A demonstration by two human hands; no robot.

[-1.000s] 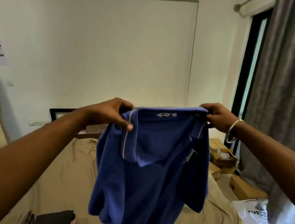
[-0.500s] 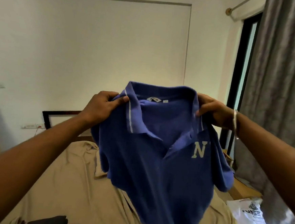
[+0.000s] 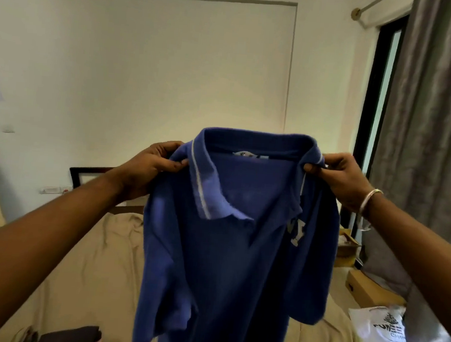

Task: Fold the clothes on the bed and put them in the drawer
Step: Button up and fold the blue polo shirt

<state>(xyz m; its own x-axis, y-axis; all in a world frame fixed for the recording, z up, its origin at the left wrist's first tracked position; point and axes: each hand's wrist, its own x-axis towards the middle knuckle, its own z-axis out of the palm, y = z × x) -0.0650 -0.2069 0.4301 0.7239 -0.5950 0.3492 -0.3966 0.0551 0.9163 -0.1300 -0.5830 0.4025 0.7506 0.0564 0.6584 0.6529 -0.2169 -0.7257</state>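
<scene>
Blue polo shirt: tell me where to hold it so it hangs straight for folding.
Hold the polo shirt at both shoulder seams, just outside the collar, coming in from each side. The left hand and right hand already pinch it there, so the body hangs down above the bed. The right side looks bunched; probably slide that grip outward a bit.

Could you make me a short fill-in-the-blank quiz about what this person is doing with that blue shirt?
1. The left hand and right hand hold up a blue polo shirt by its ____.
2. The shirt hangs in the air above a bed covered with a ____-coloured sheet.
3. A silver bangle sits on the ____ wrist.
4. The grey ____ hangs at the right of the room.

Missing words: shoulders; tan; right; curtain
</scene>
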